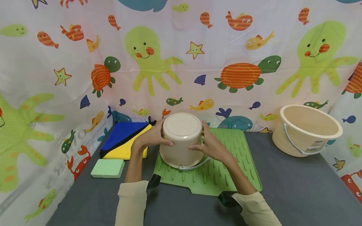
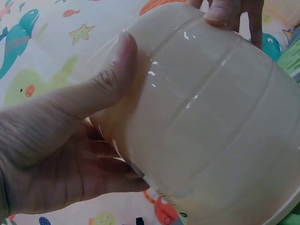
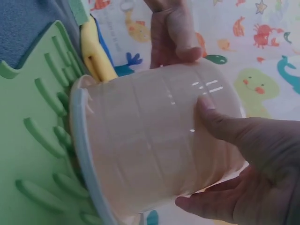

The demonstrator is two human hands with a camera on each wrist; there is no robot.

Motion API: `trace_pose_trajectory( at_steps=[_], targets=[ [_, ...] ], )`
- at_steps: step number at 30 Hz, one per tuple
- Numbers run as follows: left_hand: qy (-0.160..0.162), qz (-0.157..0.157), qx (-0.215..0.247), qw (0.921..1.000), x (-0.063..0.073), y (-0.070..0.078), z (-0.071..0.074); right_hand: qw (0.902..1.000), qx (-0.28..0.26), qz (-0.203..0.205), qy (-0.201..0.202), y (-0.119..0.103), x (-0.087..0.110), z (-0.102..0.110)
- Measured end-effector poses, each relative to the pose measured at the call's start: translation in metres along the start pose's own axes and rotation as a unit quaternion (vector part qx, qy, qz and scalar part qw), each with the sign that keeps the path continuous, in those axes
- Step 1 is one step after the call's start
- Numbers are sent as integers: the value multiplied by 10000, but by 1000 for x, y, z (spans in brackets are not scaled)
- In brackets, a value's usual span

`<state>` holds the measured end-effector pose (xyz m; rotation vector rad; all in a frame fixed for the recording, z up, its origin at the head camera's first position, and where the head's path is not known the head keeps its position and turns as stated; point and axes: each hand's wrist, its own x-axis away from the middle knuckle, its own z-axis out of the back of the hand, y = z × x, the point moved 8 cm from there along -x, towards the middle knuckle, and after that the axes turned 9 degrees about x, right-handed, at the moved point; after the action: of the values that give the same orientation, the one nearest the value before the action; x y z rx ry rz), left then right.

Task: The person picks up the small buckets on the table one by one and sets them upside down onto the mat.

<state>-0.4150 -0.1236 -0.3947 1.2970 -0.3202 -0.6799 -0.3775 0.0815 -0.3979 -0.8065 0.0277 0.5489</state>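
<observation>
A cream plastic bucket (image 1: 182, 135) is upside down, its flat base up and its wide rim close over the green ridged drying mat (image 1: 226, 141). My left hand (image 1: 151, 135) grips the bucket's left side near the base, thumb across the front wall. On the opposite side my right hand (image 1: 212, 146) holds it the same way, thumb pointing inward. The pale handle (image 1: 198, 165) hangs along the rim at the front right. In the right wrist view, the thumb of my right hand (image 3: 267, 159) lies on the bucket wall (image 3: 150, 136), with fingers around the far side.
A second cream bucket (image 1: 282, 141) stands upright at the right on the dark grey table (image 1: 282, 185). Left of the mat lie a folded blue cloth (image 1: 120, 131), a yellow cloth (image 1: 121, 151) and a light green sponge (image 1: 107, 168). A printed curtain (image 1: 175, 53) hangs behind.
</observation>
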Motion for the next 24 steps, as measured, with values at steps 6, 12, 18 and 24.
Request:
trace_pose_trajectory(
  at_steps=[6,12,18,24],
  targets=[
    [203,230,-92,9995,1,-4,2,9995,-246,183,-35,-1,-1,-4],
    [-73,-251,-50,9996,-8,0,-4,9993,-307,233,-31,-1,0,-3],
    [90,-77,-303,9995,-5,1,-7,9985,-515,138,-143,1,1,-4],
    [-69,-258,-381,9989,-5,8,-10,9980,-509,240,-279,0,2,-2]
  ],
)
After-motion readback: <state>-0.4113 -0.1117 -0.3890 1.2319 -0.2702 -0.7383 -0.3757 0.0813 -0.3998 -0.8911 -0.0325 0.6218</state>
